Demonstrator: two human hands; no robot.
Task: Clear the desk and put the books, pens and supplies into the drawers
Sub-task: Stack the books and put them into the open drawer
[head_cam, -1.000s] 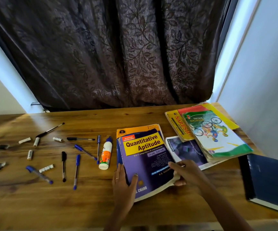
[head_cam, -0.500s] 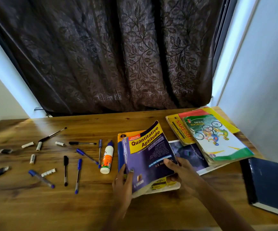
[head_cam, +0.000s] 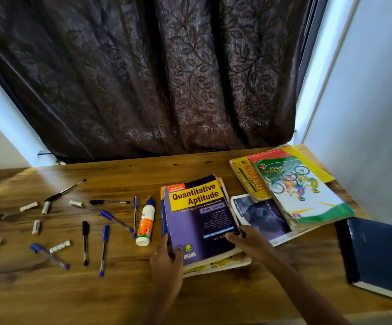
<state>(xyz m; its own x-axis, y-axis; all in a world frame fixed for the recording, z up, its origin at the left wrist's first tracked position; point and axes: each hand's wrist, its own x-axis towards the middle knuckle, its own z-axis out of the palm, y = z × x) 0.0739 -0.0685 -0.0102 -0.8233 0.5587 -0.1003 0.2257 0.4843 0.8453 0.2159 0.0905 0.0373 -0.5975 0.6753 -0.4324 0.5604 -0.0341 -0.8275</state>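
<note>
Pens and caps (head_cam: pixel 104 249): scattered flat on the left half of the desk (head_cam: pixel 120 294), well apart from both hands. Light and thin, likely to roll; best gathered several at a time, gripped across the barrels.
Glue bottle (head_cam: pixel 145 222): lying on its side just left of the books, nozzle toward the far edge. Smooth plastic, probably light and a little slippery; take it around the body.
Left hand (head_cam: pixel 167 261): at the near-left corner of the purple book, thumb on top of the cover, the other fingers curled round the spine edge and partly hidden. A ring shows on one finger. Forearm comes in from the near edge, wrist low to the desk.
Purple book (head_cam: pixel 199 221): "Quantitative Aptitude", a thick paperback in the middle of the desk, lying on another book with a yellow cover. Looks heavy and floppy, with worn, soft page edges; I judge it needs support from below at both sides, not a pinch on the cover alone.
Right hand (head_cam: pixel 246 240): on the book's near-right edge, fingers stretched out and close together across the cover; whether the thumb is tucked beneath I cannot tell.
Notebook stack (head_cam: pixel 293 191): far right, thin and bendy, overlapping.
Dark blue book (head_cam: pixel 378 256): near right edge, hardbound, stiff.
</note>
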